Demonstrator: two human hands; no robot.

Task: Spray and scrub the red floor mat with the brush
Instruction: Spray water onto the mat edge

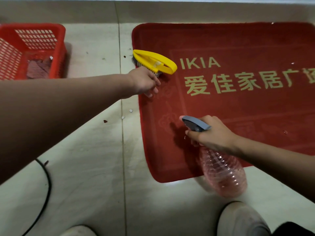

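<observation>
Basket [32, 48] left of mat [238, 108]

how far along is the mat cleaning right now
Early. Done: nothing plainly shows; the red mat has no clear wet patch or foam. In hand: the right hand grips the spray bottle, nozzle aimed over the mat's near left corner. The left hand is at the yellow brush on the mat's left edge; whether it grips it is unclear. Left: spraying and scrubbing, it seems.
</observation>
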